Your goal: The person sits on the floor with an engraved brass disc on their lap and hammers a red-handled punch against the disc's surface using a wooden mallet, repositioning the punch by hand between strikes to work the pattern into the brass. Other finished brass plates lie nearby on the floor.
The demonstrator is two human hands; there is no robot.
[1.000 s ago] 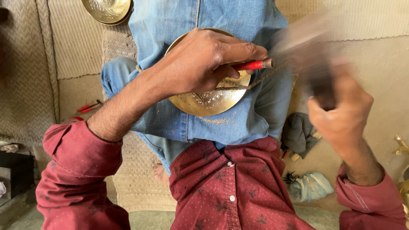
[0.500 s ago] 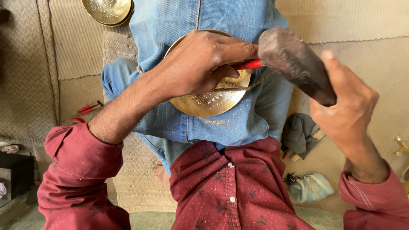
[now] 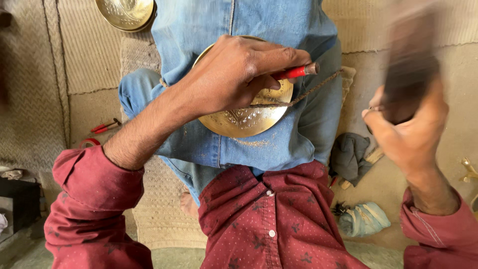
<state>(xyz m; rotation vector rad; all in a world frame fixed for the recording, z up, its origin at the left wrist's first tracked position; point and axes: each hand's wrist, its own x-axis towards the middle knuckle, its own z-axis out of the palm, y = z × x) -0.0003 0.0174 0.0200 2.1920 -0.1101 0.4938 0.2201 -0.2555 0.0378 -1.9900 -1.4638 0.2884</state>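
Observation:
A round brass plate (image 3: 239, 122) with engraved patterns rests on my lap, against blue jeans. My left hand (image 3: 234, 74) lies over it and grips a red-handled chisel (image 3: 294, 72), whose metal end points right. A thin cord (image 3: 318, 87) runs across the plate's edge. My right hand (image 3: 406, 132) is raised at the right and holds a dark wooden mallet (image 3: 411, 65), blurred by motion, well clear of the chisel's end.
A second brass plate (image 3: 127, 12) lies at the top on the woven mat (image 3: 84, 60). Red-handled pliers (image 3: 104, 127) sit at the left. A dark cloth (image 3: 348, 154) and a pale blue cloth (image 3: 363, 219) lie on the floor at the right.
The mallet met the chisel's end half a second ago. It has since swung up and away to the right. My left hand and the chisel have stayed on the plate.

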